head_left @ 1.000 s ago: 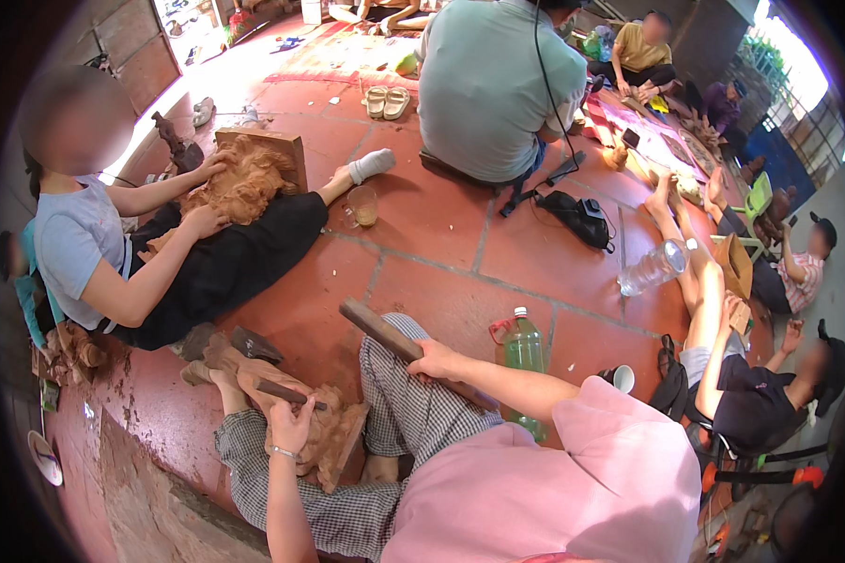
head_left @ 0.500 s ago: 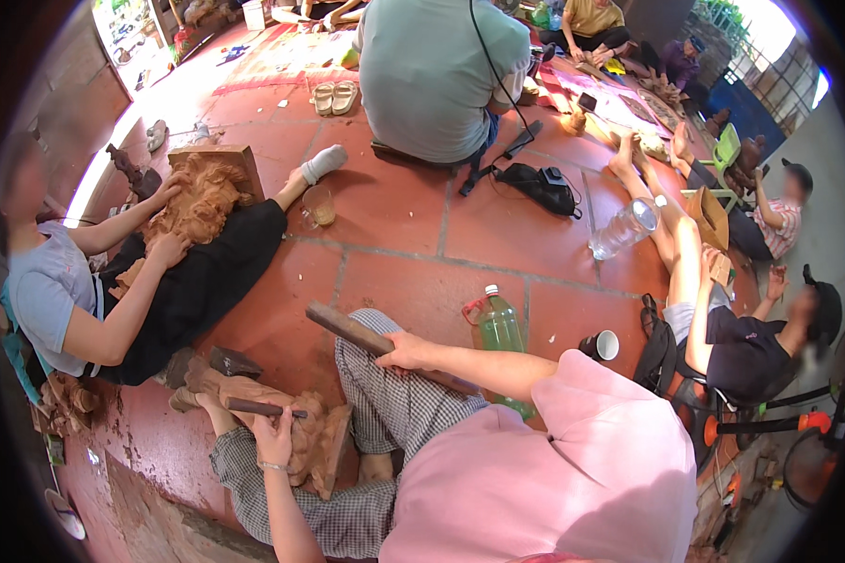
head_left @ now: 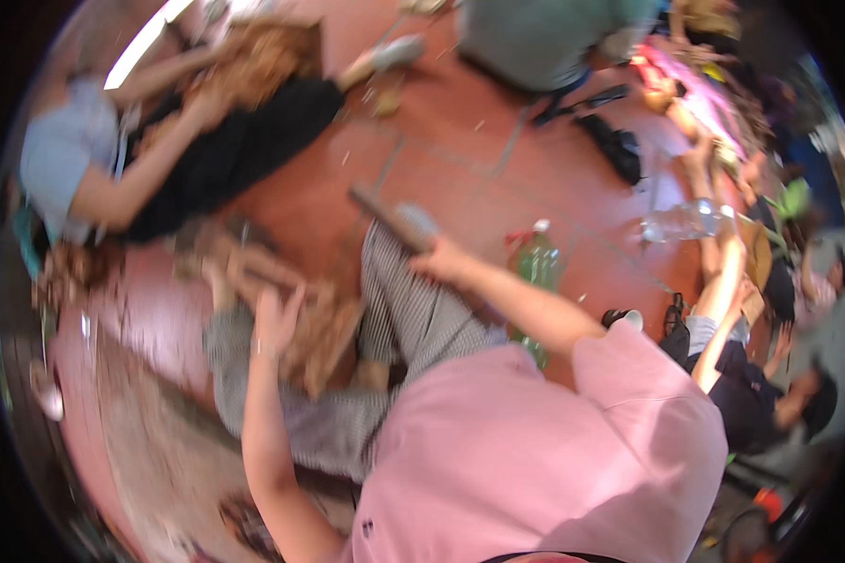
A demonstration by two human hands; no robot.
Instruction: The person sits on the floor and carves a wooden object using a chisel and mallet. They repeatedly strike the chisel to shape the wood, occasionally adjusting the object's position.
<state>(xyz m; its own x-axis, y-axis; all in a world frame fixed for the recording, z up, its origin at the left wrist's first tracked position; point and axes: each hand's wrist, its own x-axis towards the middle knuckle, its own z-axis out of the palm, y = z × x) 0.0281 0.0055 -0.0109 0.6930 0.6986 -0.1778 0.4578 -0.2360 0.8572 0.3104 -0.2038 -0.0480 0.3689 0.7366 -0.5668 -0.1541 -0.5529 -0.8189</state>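
My left hand (head_left: 278, 321) is closed around a short, rod-shaped carving chisel (head_left: 261, 269), smeared by motion. It is held over a carved wooden relief (head_left: 327, 342), which rests at my checked trouser legs, between my knees. My right hand (head_left: 444, 262) grips a long, flat-sided wooden stick (head_left: 388, 218) that lies across my raised knee and points away to the far left. The stick and the chisel are apart. Blur hides the carving's detail and the chisel's tip.
To the left a seated person (head_left: 75, 169) holds another carving (head_left: 263, 66). A green bottle (head_left: 537, 263) stands beyond my right forearm, a dark cup (head_left: 629, 319) and clear bottle (head_left: 676, 223) further right. A black bag (head_left: 612, 150) lies ahead. A board (head_left: 150, 422) lies at left.
The whole view has swung, so the surroundings sit higher and further right, and blurred. Both hands keep hold of the chisel and the stick, still apart.
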